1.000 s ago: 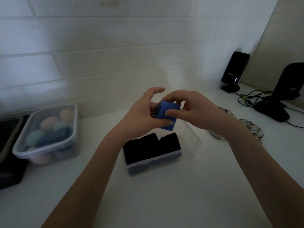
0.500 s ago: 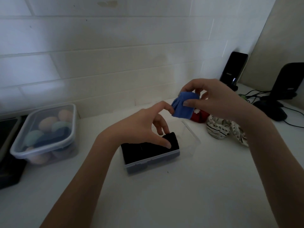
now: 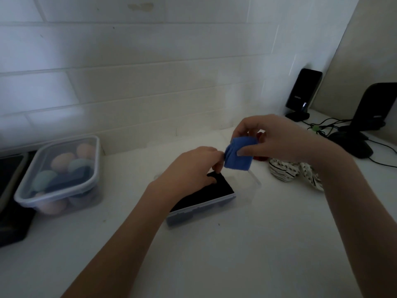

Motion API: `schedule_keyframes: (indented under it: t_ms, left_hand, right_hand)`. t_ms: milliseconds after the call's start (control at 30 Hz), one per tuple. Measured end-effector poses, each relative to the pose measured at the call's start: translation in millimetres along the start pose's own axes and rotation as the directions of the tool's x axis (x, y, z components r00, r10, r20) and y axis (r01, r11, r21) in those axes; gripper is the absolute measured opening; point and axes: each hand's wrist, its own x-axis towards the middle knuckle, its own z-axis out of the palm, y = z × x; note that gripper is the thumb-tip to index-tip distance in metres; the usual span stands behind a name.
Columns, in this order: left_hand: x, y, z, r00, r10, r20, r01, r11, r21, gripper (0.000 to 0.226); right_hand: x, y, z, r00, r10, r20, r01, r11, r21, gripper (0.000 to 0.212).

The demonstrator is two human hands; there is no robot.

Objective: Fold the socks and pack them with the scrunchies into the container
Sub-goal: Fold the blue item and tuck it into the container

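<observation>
A folded blue sock [image 3: 238, 153] hangs in the air just above the far right end of a clear plastic container [image 3: 254, 182], pinched between thumb and fingers of my right hand [image 3: 277, 138]. Folded black socks [image 3: 210, 193] fill the container's near part. My left hand [image 3: 191, 168] hovers low over those black socks, fingers curled, fingertips close to the blue sock's left edge; I cannot tell if they touch it. A striped black-and-white scrunchie [image 3: 294, 172] lies right of the container, and a red one [image 3: 261, 157] shows partly behind my right hand.
A lidded clear tub [image 3: 58, 175] of pastel egg-shaped sponges stands at the left, with dark objects [image 3: 10, 211] beside it. At the back right are a black speaker [image 3: 303, 93], a black stand [image 3: 369, 121] and cables [image 3: 322, 127]. A tiled wall runs behind the white counter [image 3: 236, 254].
A second ago both hands held the blue sock together. The right hand then carried it right; the left dropped to the black socks. Now the left hand's fingertips have risen toward the sock.
</observation>
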Motion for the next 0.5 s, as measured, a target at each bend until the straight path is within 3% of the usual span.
schedule_keyframes:
  t_ms: [200, 333, 433, 500]
  left_hand:
    - [-2.2, -0.2, 0.0, 0.993, 0.036, 0.114, -0.042, 0.998, 0.056, 0.039]
    - [-1.8, -1.4, 5.7, 0.959, -0.019, 0.282, 0.028, 0.999, -0.030, 0.049]
    - [-3.4, -1.0, 4.7, 0.948, 0.007, 0.319, 0.012, 0.998, -0.060, 0.043]
    - [-4.2, 3.9, 4.7, 0.940, 0.027, 0.341, -0.019, 0.999, -0.027, 0.035]
  right_hand:
    - [-9.1, 6.1, 18.2, 0.997, -0.001, -0.083, -0.002, 1.000, -0.030, 0.025]
    - [-23.5, 12.7, 39.7, 0.976, -0.039, -0.216, 0.002, 0.986, -0.168, 0.025]
    - [-34.6, 15.3, 53.3, 0.938, -0.110, -0.327, 0.014, 0.959, -0.283, 0.030]
    - [-38.2, 17.8, 59.6, 0.935, -0.193, -0.297, 0.080, 0.932, -0.355, 0.031]
